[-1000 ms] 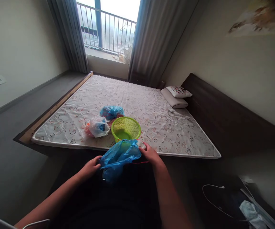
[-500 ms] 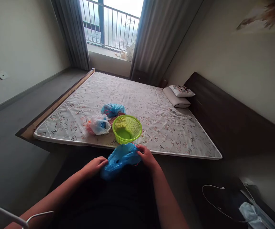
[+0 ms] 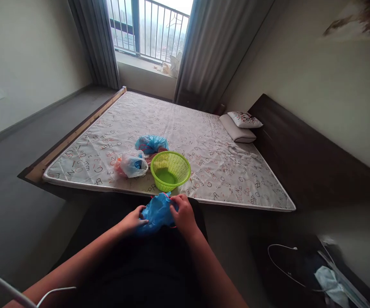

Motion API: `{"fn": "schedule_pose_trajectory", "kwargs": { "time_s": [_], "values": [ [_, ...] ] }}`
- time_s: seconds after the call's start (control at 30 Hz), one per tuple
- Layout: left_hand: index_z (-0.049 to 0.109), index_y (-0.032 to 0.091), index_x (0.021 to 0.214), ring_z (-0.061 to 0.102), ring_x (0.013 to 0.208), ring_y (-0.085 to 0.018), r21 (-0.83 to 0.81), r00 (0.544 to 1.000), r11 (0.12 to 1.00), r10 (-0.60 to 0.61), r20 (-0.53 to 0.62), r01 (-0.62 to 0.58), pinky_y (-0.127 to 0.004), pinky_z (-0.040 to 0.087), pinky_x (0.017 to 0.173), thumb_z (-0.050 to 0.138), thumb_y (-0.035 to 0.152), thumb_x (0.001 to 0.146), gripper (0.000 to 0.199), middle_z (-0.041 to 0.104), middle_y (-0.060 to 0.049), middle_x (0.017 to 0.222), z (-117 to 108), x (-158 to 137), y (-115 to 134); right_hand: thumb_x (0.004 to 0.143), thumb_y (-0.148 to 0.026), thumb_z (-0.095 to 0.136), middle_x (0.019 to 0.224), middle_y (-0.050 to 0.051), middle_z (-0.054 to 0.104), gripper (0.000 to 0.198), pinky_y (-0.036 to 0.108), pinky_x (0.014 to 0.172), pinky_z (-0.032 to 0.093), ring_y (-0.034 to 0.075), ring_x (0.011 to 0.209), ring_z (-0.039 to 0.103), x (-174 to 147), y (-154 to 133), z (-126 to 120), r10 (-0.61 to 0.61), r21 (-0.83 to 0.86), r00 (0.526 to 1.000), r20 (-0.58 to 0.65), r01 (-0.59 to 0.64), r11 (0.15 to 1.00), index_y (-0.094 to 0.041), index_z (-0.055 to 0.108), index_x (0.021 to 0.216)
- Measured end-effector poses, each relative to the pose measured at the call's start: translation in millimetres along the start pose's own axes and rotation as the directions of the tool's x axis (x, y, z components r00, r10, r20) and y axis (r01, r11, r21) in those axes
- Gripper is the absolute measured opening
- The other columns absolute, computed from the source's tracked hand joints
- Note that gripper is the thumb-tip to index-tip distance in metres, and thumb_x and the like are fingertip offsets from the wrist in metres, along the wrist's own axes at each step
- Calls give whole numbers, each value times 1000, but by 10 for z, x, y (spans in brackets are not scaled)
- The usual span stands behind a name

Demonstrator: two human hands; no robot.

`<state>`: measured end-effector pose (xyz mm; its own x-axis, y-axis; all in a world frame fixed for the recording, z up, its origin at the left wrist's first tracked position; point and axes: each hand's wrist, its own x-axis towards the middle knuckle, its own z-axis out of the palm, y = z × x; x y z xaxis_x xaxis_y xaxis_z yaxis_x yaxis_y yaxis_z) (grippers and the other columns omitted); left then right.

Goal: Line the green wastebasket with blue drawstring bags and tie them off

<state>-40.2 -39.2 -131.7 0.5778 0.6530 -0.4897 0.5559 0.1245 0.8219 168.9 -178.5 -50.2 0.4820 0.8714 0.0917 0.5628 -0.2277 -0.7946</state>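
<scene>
Over my lap I hold a crumpled blue plastic bag point(image 3: 157, 212) between both hands. My left hand point(image 3: 135, 220) grips its left side, with thumb and fingers bent around the film. At the upper right of the bag, my right hand point(image 3: 182, 212) pinches its edge, where some red cord shows. Just beyond the hands a green plastic basket point(image 3: 171, 171) stands upright on the mattress edge; no contents show in it. Left of the basket lie a white plastic bag point(image 3: 135, 167) with blue and orange-red stuff in it and, behind that, another blue plastic bag point(image 3: 153, 143).
The patterned mattress point(image 3: 185, 124) fills the middle, with a pillow point(image 3: 236, 128) and a cushion point(image 3: 245, 119) by the dark headboard point(image 3: 300, 141). White cables point(image 3: 281, 265) and a pale crumpled item point(image 3: 329, 280) are at the lower right. A white cord point(image 3: 5, 286) crosses the lower left.
My right hand has moved left and inward, closer to my left hand. The blue bag is now bunched smaller between them. The basket and other bags stay where they were.
</scene>
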Motion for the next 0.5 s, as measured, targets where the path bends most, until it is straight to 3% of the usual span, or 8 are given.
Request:
{"fn": "schedule_pose_trajectory", "kwargs": {
  "time_s": [0.07,0.13,0.27,0.4,0.5],
  "values": [
    [71,19,82,66,71,-23,87,998,995,-56,-21,58,-31,46,68,75,24,60,23,69,-2,69,-29,30,-20,91,-23,69,115,11,69,24,41,100,52,28,106,66,18,24,-41,80,-115,997,-16,-82,990,-24,74,114],
    [69,19,76,65,70,-23,89,997,994,-66,-41,69,-31,44,66,68,25,65,13,69,-3,70,-74,60,-8,90,-27,74,111,10,72,27,39,95,51,28,101,67,57,65,-121,180,-171,984,4,-176,969,-25,72,117],
    [69,19,87,62,68,-20,-167,985,986,-42,-168,13,-29,46,64,64,36,70,24,68,-1,73,-147,68,72,93,-33,71,82,2,68,23,32,76,46,21,76,63,119,111,-261,289,-67,953,89,-284,957,-22,71,113],
    [66,19,88,54,57,-16,-453,976,891,-112,-187,16,-26,44,56,69,41,63,33,61,2,66,-165,-20,134,96,-38,66,80,-1,65,21,28,69,43,16,72,58,70,31,-277,161,179,961,224,-203,963,-20,71,105],
    [66,19,86,54,58,-15,-523,978,852,-130,-163,26,-25,43,54,73,39,60,34,61,2,66,-157,-128,139,95,-37,69,81,-1,66,17,26,66,41,14,71,55,-41,-97,-216,6,274,904,427,-136,952,-22,74,102]
  ]
}}
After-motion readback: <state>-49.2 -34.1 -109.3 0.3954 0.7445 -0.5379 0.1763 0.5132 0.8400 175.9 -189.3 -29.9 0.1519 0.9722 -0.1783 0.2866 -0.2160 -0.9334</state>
